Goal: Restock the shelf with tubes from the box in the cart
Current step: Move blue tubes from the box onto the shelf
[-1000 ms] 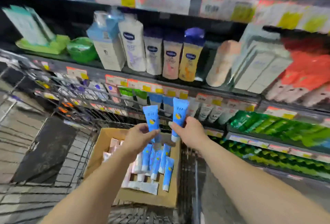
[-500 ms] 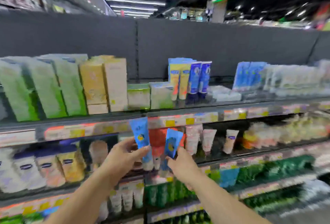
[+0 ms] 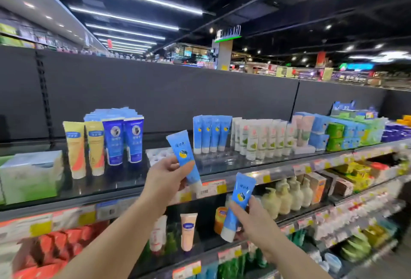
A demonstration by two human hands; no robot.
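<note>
My left hand (image 3: 165,175) grips a light blue tube (image 3: 182,156) with a white cap, raised in front of the top shelf (image 3: 124,178). Lower and to the right, my right hand (image 3: 252,223) holds a second matching blue tube (image 3: 238,203), cap down, level with the shelf's price strip. A row of the same blue tubes (image 3: 211,134) stands on the top shelf just beyond my left hand, with a bare patch of shelf in front of it. The cart and its box are out of view.
On the top shelf stand yellow and dark blue tubes (image 3: 104,143) to the left, a green-white box (image 3: 31,176) far left, and white tubes (image 3: 262,137) to the right. Lower shelves hold pump bottles (image 3: 289,196) and more tubes.
The view has swung up from the cart and box to the top shelf. Both hands have risen with their tubes; the left one is now higher, near the row of matching tubes.
</note>
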